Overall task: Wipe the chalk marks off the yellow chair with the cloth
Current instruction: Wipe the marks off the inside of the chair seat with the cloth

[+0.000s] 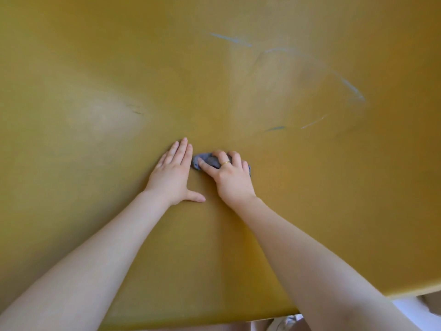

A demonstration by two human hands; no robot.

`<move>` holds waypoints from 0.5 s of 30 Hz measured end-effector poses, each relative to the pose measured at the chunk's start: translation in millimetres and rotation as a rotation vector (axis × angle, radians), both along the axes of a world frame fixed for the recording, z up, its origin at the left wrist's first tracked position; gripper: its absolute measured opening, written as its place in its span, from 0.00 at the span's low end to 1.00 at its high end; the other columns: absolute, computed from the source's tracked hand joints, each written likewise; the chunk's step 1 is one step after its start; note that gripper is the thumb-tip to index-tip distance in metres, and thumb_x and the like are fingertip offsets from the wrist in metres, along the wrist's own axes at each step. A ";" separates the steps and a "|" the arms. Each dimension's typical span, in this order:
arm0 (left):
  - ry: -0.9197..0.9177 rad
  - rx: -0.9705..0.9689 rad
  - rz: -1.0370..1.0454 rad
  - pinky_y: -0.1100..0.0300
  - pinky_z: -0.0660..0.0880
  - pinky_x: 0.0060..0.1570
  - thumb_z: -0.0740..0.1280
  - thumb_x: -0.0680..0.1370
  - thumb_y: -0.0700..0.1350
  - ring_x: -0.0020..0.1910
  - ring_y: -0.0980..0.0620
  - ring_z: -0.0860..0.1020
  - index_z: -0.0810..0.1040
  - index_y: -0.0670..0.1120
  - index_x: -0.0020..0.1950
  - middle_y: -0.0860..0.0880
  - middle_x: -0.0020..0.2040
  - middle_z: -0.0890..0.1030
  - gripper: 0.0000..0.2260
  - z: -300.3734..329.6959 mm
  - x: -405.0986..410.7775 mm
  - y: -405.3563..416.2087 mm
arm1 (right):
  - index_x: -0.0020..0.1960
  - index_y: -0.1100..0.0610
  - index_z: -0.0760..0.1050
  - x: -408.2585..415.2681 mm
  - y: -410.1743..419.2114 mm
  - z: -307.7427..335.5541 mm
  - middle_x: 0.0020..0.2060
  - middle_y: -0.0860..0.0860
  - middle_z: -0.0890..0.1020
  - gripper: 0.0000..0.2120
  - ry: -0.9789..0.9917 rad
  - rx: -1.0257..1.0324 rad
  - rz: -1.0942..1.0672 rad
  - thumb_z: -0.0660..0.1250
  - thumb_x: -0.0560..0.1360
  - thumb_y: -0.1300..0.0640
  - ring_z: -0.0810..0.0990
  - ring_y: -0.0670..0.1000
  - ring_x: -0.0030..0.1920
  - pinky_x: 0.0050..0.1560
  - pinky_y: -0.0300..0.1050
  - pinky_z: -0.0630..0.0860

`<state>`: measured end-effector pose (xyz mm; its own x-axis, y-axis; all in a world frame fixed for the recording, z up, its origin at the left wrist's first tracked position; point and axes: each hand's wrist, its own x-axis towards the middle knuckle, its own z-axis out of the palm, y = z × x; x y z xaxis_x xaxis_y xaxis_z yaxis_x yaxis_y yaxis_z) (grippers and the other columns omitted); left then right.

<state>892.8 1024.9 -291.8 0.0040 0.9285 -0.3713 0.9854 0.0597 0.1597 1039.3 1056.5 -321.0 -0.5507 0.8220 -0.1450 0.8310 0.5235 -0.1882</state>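
The yellow chair [95, 68] fills almost the whole view as one broad smooth surface. Pale blue-white chalk marks [350, 87] streak its upper right, with another short streak [231, 39] higher up and smudged haze between them. A small grey-blue cloth [199, 161] lies bunched on the surface at the centre. My right hand [230, 175] lies on top of the cloth with fingers curled over it, a gold ring on one finger. My left hand [174, 174] lies flat on the yellow surface just left of the cloth, fingers straight, thumb spread.
The chair's near edge [358, 292] runs along the bottom right, with something white beyond it. Two small dark scuffs [136, 109] mark the surface at the left.
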 end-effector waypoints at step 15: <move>-0.013 -0.004 0.023 0.57 0.41 0.74 0.69 0.67 0.64 0.77 0.51 0.39 0.38 0.43 0.77 0.48 0.77 0.36 0.53 1.1 14.7 3.8 | 0.74 0.46 0.56 90.4 78.2 19.0 0.70 0.56 0.59 0.31 -0.096 0.123 -0.617 0.51 0.75 0.69 0.59 0.61 0.65 0.61 0.51 0.62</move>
<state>907.5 1028.7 -290.8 -0.0122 0.9271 -0.3746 0.9816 0.0825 0.1722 1129.7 1134.7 -301.9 0.0406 0.9977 -0.0546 0.9968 -0.0442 -0.0668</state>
